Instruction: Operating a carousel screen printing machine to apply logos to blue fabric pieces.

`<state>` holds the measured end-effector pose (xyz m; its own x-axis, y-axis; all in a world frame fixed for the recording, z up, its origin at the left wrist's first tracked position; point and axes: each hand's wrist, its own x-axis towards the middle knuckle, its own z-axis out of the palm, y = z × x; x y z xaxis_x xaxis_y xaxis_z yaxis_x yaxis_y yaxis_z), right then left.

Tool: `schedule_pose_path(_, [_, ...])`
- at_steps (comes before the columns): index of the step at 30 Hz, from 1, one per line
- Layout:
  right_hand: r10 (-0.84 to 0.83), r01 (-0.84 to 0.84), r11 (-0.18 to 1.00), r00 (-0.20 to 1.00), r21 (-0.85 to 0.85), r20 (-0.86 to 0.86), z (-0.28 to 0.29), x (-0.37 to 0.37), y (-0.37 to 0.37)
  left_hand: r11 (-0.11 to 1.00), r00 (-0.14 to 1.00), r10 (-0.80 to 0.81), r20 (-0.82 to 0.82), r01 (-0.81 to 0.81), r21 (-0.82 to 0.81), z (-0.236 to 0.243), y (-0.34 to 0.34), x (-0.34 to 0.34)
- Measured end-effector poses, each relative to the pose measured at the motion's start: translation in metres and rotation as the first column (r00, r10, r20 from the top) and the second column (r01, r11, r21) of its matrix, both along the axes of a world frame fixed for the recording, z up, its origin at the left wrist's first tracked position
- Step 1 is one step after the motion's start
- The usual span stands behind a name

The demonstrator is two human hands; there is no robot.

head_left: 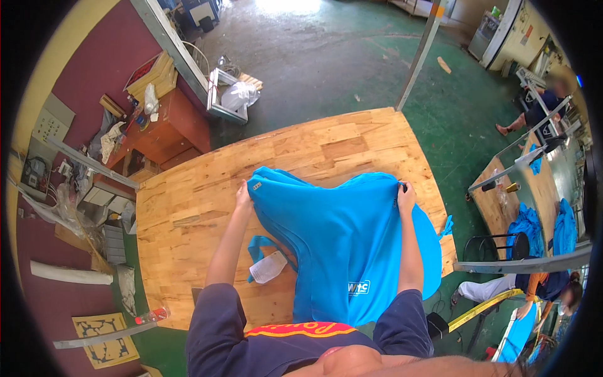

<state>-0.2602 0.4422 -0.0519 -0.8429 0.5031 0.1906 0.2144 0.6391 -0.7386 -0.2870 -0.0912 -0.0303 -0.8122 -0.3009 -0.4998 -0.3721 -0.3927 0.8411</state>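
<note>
A bright blue shirt (342, 235) with a small white print near its lower part lies spread over a wooden table (188, 213). My left hand (244, 196) pinches the shirt's far left corner. My right hand (406, 196) grips its far right edge. Both arms reach forward over the cloth. A blue strap and a white tag (267, 266) lie on the wood beside my left forearm.
A cluttered red-brown desk (164, 125) and a white bag (239, 95) stand beyond the table's far left. On the right, another table (502, 207) carries blue garments (527, 223), with a stool (502, 245) and seated people nearby. A plastic bottle (152, 315) lies at the lower left.
</note>
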Motion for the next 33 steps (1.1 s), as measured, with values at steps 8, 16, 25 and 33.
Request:
schedule_pose_path(8, [-0.135, 0.118, 0.990, 0.957, -0.082, -0.256, 0.055, -0.011, -0.026, 0.909, 0.974, -0.074, -0.216, -0.023, -0.416, 0.004, -0.006, -0.024])
schedule_pose_path(16, [-0.029, 0.041, 0.962, 0.998, 0.269, -0.052, 0.005, -0.023, -0.037, 0.579, 0.983, -0.151, -0.106, 0.001, -0.815, -0.029, -0.023, -0.021])
schedule_pose_path(25, [0.058, -0.020, 0.995, 0.921, 0.102, -0.386, 0.068, 0.074, -0.047, 0.088, 0.805, -0.545, -0.235, -0.223, -0.971, 0.047, 0.039, 0.020])
schedule_pose_path(33, [0.458, -0.400, 0.878, 0.862, -0.262, 0.218, 0.086, 0.375, -0.174, -0.059, 0.053, -0.997, 0.062, 0.054, -0.997, 0.042, 0.098, 0.160])
